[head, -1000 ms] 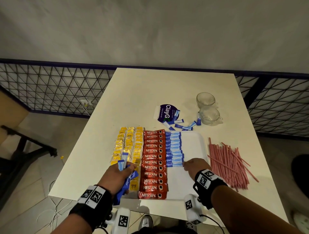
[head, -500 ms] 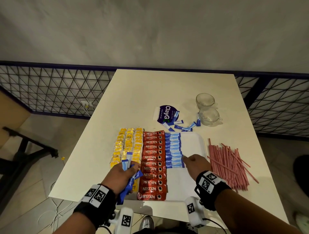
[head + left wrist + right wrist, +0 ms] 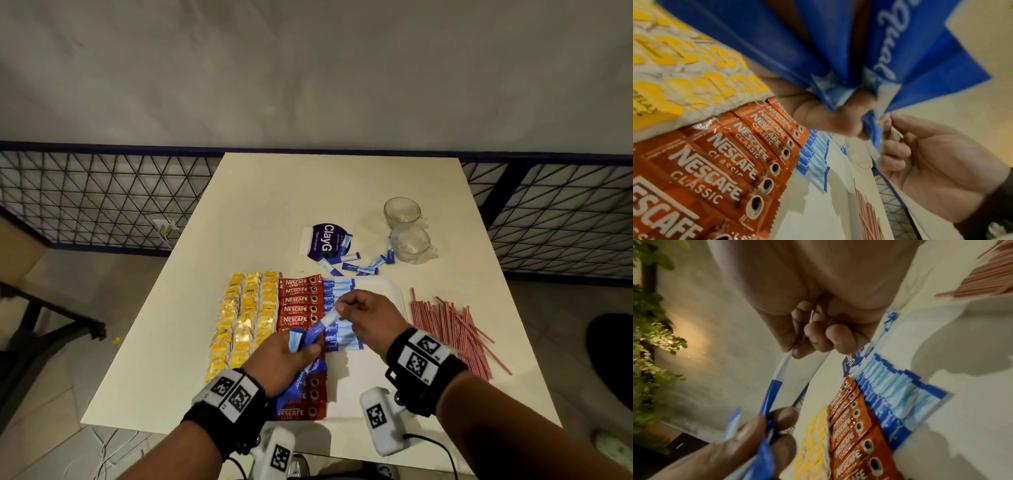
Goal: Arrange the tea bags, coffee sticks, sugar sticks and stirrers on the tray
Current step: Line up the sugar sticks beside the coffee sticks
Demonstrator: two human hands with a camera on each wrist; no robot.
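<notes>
Yellow tea bags (image 3: 246, 318), red coffee sticks (image 3: 298, 301) and a row of blue sugar sticks (image 3: 342, 286) lie side by side on the white tray (image 3: 388, 291). My left hand (image 3: 303, 347) hovers over the coffee sticks and grips a bundle of blue sugar sticks (image 3: 900, 48). My right hand (image 3: 342, 308) pinches the pale end of one sugar stick (image 3: 327, 320) that reaches up from the bundle. In the right wrist view, that sugar stick (image 3: 774, 386) runs between both hands. Red-striped stirrers (image 3: 452, 329) lie in a heap on the table, right of the tray.
Two glass cups (image 3: 402, 210) (image 3: 409, 245) stand at the back right. A purple ClayGo card (image 3: 323, 241) and several loose sugar sticks (image 3: 359, 267) lie behind the tray. A wire fence (image 3: 102, 198) runs behind the table (image 3: 291, 192), whose near edge is close to my wrists.
My right hand rose off the tray's sugar row and moved left to pinch a stick from the bundle. My left hand carried the bundle right, over the coffee sticks.
</notes>
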